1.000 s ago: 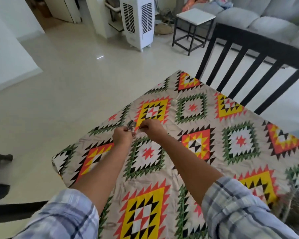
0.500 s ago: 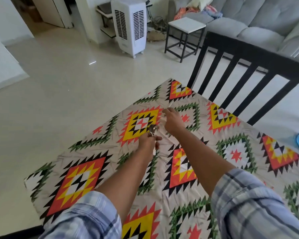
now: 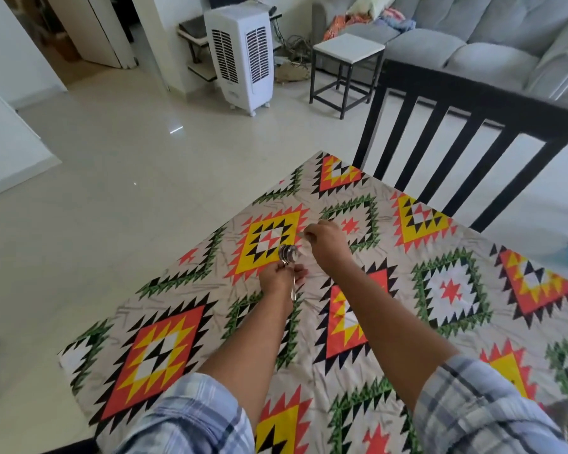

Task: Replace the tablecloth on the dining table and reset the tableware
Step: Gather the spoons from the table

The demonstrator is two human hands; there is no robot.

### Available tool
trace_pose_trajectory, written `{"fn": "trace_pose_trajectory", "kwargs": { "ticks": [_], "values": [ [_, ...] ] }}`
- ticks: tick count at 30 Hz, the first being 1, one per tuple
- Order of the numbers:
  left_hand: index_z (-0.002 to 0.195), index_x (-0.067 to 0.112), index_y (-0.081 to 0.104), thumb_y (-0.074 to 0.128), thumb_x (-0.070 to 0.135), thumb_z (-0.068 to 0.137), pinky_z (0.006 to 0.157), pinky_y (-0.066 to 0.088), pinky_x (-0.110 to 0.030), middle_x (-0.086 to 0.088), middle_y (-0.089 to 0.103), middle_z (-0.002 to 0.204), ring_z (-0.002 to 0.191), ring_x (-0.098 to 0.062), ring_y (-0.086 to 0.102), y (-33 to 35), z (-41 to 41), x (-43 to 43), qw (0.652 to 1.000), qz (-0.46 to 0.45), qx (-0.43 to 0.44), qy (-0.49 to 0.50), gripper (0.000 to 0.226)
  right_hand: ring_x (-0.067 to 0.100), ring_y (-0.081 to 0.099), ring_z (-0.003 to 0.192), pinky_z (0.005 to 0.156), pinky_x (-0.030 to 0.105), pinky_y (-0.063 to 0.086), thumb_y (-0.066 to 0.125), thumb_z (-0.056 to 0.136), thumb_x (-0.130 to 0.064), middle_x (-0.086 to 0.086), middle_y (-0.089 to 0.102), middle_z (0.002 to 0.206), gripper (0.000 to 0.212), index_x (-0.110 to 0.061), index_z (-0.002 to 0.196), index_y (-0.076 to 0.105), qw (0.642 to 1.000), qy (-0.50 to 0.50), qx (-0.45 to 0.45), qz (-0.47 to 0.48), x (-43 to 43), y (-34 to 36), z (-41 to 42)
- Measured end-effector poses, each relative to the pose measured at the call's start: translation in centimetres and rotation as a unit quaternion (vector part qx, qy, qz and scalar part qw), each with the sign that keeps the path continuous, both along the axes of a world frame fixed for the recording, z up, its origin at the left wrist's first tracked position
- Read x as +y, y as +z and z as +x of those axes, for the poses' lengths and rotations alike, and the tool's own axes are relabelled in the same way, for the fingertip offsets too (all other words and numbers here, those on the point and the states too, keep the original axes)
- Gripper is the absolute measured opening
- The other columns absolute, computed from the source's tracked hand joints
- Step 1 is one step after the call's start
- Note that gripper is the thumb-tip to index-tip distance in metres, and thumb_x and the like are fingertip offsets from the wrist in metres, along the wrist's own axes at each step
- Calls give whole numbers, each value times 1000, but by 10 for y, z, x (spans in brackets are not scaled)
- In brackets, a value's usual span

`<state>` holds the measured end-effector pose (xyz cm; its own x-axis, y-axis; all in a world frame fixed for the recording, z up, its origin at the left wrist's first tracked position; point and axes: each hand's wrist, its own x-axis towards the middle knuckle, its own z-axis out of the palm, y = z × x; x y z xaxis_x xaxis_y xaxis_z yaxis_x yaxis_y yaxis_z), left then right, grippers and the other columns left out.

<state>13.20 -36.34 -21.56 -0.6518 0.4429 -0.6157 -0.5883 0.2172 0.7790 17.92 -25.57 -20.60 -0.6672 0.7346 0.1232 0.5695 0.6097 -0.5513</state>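
Head view, looking down over both forearms: the new patterned tablecloth is already spread over the worktop, which is hidden beneath it, and no plate or glass can be seen laid out yet.

The left hand is curled round a bunch of spoons. Their bowls fan out past the knuckles on the far side, and one handle pokes back toward the wrist, so the bunch's long axis runs roughly away from the person. It is held just above the cloth, over the edge of a yellow diamond.

The right hand hangs just beside those bowls, a little farther out and to the right. Its fingers pinch a small pale piece, too blurred to name, though I take it for a single spoon. The wrist is bent down, knuckles up.

That hand is the nearer one to the black chair at the far edge. I judge a setting there would call for a short reach onward, the left hand simply keeping the bunch steady.
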Motion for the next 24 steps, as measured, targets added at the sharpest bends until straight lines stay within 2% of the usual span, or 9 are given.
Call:
{"fn": "trace_pose_trajectory", "kwargs": {
  "ticks": [2, 4, 6, 8, 11, 14, 17, 21, 24],
  "values": [
    [91, 2, 57, 50, 0, 96, 58, 49, -27, -10, 65, 69, 42, -10, 62, 9, 5, -5, 1000, -7, 9, 4, 9, 29, 60, 85, 72, 34, 49, 59, 92, -13, 15, 68, 90, 19, -1, 100, 71, 996, -16, 42, -79, -12, 10, 9],
    [94, 3, 58, 53, 1, 94, 53, 48, -26, -9, 66, 69, 44, -13, 62, 20, 12, -14, 1000, -9, 7, 4, 6, 21, 54, 70, 59, 27, 41, 63, 89, -12, 8, 62, 75, 17, -2, 100, 70, 984, -38, 64, -160, -29, 16, 23],
    [87, 5, 60, 58, 1, 92, 47, 49, -22, -7, 64, 70, 53, -14, 61, 26, 19, -24, 1000, -17, 19, -1, 7, 13, 41, 54, 49, 24, 30, 65, 87, -10, 0, 48, 59, 12, 0, 93, 69, 966, -86, 94, -225, -47, 10, 35],
    [74, 11, 59, 63, 3, 88, 53, 47, -23, -3, 61, 72, 67, -17, 59, 32, 32, -39, 998, -34, 45, -31, 17, 12, 39, 52, 53, 25, 31, 66, 87, -10, 1, 48, 56, 16, 5, 83, 67, 930, -142, 142, -308, -71, 1, 52],
    [78, 9, 61, 69, 4, 84, 70, 57, -36, -15, 67, 82, 78, -30, 65, 32, 59, -64, 996, -46, 30, -66, 11, 15, 47, 53, 56, 30, 39, 63, 90, -11, 5, 55, 58, 18, -3, 74, 67, 838, -217, 227, -445, -111, -4, 79],
    [75, 10, 61, 70, 1, 82, 81, 57, -49, -21, 67, 86, 81, -33, 65, 33, 94, -95, 994, -51, 15, -91, 15, 10, 55, 46, 47, 23, 44, 52, 96, -6, 6, 57, 58, 22, -4, 77, 62, 720, -269, 323, -553, -152, 1, 112],
    [76, 13, 62, 70, 4, 83, 82, 56, -47, -15, 66, 85, 82, -29, 64, 35, 126, -121, 989, -74, 7, -127, 14, 24, 63, 74, 65, 31, 53, 47, 99, -8, 17, 63, 83, 18, 0, 93, 62, 647, -304, 362, -598, -183, 5, 141],
    [94, 11, 68, 65, 5, 87, 90, 53, -49, -18, 68, 105, 98, -33, 66, 35, 157, -138, 979, -65, 11, -192, 10, 29, 64, 83, 70, 38, 52, 45, 101, -23, 16, 65, 92, 24, -9, 93, 62, 618, -330, 359, -617, -208, 13, 175],
    [104, 5, 69, 61, 6, 90, 90, 54, -44, -13, 69, 103, 99, -30, 65, 49, 185, -149, 950, -81, 93, -286, 16, 29, 62, 79, 66, 39, 53, 43, 101, -30, 14, 63, 92, 27, -11, 95, 61, 625, -340, 344, -613, -223, 31, 203]
  ]
}}
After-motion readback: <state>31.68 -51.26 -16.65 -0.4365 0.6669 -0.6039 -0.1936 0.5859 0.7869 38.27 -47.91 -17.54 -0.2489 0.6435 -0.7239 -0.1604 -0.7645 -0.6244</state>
